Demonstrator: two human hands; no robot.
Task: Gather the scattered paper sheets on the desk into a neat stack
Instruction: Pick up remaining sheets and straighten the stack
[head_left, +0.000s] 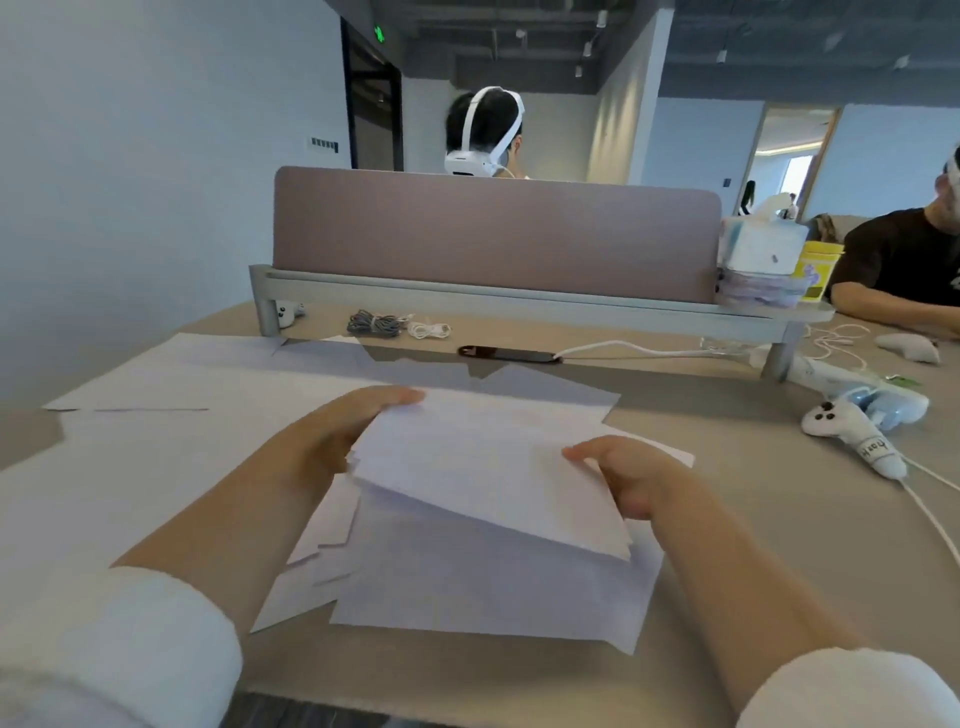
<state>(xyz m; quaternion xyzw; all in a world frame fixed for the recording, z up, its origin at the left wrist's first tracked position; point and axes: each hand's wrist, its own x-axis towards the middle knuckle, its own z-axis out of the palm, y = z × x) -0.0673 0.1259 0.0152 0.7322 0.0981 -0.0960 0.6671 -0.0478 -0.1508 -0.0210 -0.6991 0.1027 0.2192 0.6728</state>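
Only legible bit I saw: marker handwriting on the white controller (852, 434), approx. "hash", not certain. Green sign (381, 34) above doorway was a pictogram w/o words. Yellow tub (818, 270) print too blurred.

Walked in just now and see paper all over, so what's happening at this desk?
A person is gathering paper. The left hand and the right hand grip a bundle of sheets by its two sides, raised a little over the desk. Its edges are not yet squared. Loose sheets lie fanned out underneath it, and further sheets are spread across the far left, so the stack is not finished.
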